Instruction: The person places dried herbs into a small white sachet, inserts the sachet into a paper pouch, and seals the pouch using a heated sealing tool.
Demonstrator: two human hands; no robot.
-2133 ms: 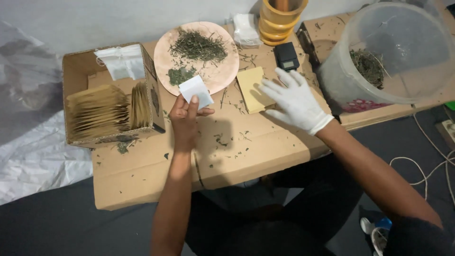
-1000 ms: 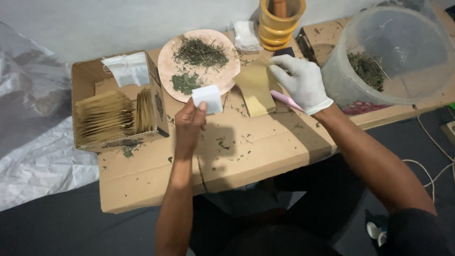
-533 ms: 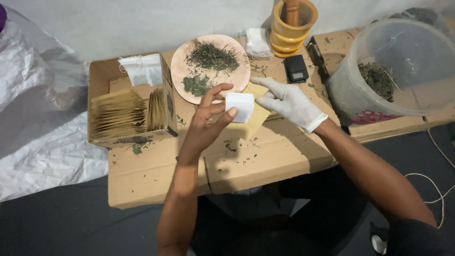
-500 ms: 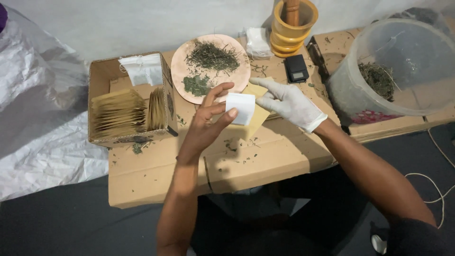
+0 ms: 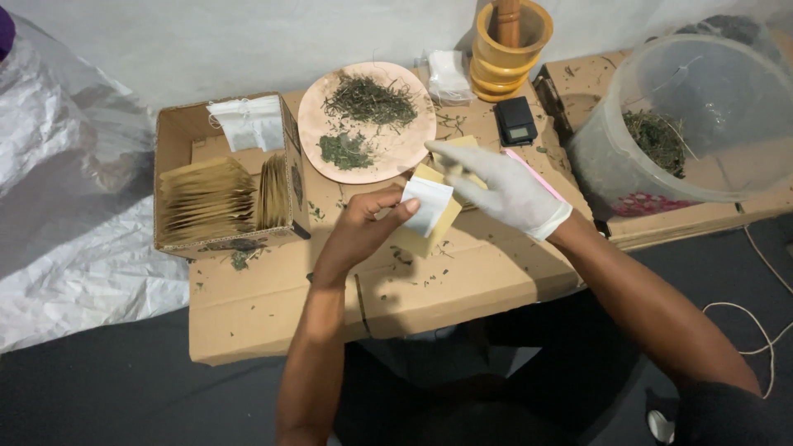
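We pinch a white bag (image 5: 428, 206) between our left hand's (image 5: 363, 235) fingers (image 5: 401, 208). Our gloved right hand (image 5: 504, 188) grips a yellow envelope (image 5: 440, 223) just behind the bag.

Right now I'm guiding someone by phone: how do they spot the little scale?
Find the round pink plate of dried herbs on the cardboard table. Just right of it, below the yellow mortar, lies the pocket scale: the only small black rectangle there.

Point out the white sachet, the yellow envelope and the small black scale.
white sachet (image 5: 429, 205), head view, middle of its face
yellow envelope (image 5: 435, 232), head view, lower right edge
small black scale (image 5: 517, 120), head view, top surface
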